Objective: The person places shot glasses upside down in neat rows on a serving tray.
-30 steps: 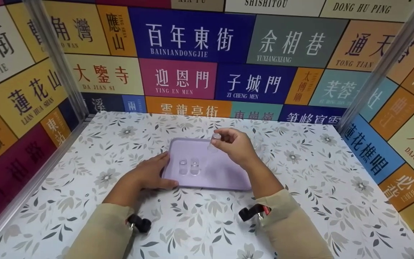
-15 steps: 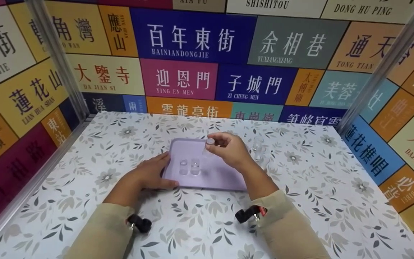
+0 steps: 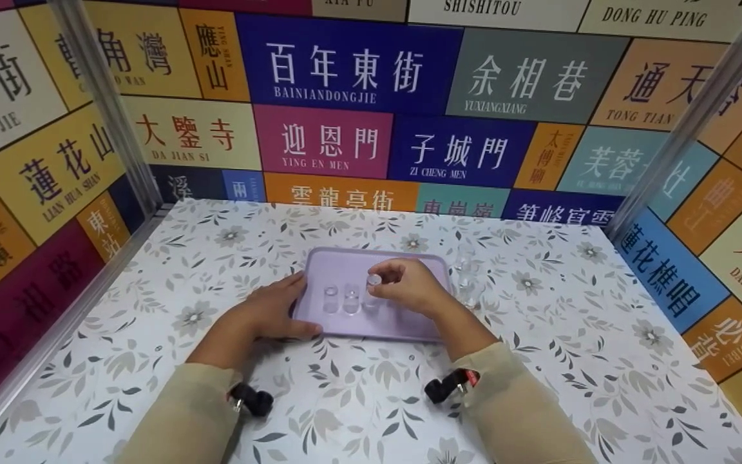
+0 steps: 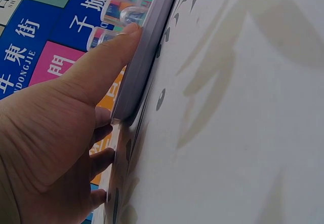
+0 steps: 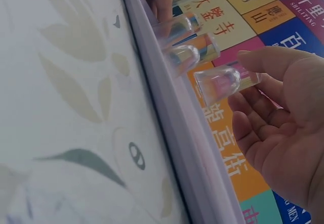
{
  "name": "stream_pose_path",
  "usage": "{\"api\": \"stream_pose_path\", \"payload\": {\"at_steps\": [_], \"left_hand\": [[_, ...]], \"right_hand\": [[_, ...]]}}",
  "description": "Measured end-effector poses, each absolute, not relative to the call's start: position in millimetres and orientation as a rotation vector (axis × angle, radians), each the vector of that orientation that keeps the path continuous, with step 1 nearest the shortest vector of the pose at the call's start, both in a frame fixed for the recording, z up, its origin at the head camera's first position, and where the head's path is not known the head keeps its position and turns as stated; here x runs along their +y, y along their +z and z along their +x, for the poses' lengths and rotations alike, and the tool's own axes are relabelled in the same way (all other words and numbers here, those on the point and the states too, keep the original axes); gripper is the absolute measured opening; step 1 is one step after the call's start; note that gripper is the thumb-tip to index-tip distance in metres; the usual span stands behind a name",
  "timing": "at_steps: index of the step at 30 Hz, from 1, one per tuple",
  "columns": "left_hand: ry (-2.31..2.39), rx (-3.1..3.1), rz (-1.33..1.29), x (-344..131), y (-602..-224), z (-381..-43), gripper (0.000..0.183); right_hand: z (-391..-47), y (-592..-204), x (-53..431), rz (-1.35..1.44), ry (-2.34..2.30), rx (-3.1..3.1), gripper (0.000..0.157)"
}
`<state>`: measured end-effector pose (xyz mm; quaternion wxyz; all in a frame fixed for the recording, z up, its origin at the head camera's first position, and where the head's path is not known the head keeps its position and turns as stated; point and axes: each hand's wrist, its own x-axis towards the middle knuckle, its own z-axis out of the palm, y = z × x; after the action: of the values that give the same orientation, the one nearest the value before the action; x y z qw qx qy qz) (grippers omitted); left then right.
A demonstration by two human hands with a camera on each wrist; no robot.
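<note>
1. The lavender tray (image 3: 403,322) lay flat on the flower-patterned tablecloth (image 3: 371,399), its long sides running left to right.

2. Over the middle of the tray, the right hand (image 3: 411,283) pinched a held cup (image 3: 372,298) near its upper end, between the thumb and a fingertip; the other fingers were bent loosely, away from the cup.

3. The held cup was small and clear, its long axis close to upright over the tray. Its wider end seemed to face the tray floor; whether it touched that floor or hung just above could not be told.

4. The relation that mattered most ran along the tray: just left of the held cup stood the second cup (image 3: 351,301), and beside that, nearer the tray's left edge, the first cup (image 3: 331,300). All three lay roughly in one row along the tray's near edge, with a narrow gap beside the held one. The right hand was the nearer, its forearm crossing the tray's right part.

5. At the tray's left end, the left hand (image 3: 272,310) was spread, thumb on the near rim and fingers against the left edge, with no cup in it.

6. Just off the tray's right edge were more clear cups (image 3: 471,293), too faint to count.

7. Beyond the tray's far edge rose lettered wall panels (image 3: 351,64).
</note>
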<state>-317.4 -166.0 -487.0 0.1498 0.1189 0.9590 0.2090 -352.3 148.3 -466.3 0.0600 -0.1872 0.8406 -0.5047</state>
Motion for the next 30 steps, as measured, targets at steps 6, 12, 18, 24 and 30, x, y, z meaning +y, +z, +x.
{"api": "stream_pose_path", "payload": {"at_steps": [6,12,18,24,30], "left_hand": [[0.617,2.748,0.333,-165.6,-486.4,-317.2,0.131],[0.603,2.746,0.331,-164.9,-485.4,-317.4,0.130],[0.604,2.752,0.346,-165.2,-484.3,-315.7,0.129],[0.613,2.754,0.357,-166.2,-484.2,-314.5,0.130],[0.629,2.748,0.364,-166.7,-484.5,-315.7,0.130]], "right_hand": [[-352.8,-472.0,147.0,-0.562,-1.451,2.549,0.035],[-352.9,-474.9,146.5,-0.582,-1.406,2.556,0.037],[-353.9,-475.4,147.0,-0.579,-1.402,2.536,0.041],[-352.5,-471.2,150.3,-0.582,-1.482,2.506,0.051],[-353.3,-466.0,156.2,-0.556,-1.548,2.539,0.045]]}}
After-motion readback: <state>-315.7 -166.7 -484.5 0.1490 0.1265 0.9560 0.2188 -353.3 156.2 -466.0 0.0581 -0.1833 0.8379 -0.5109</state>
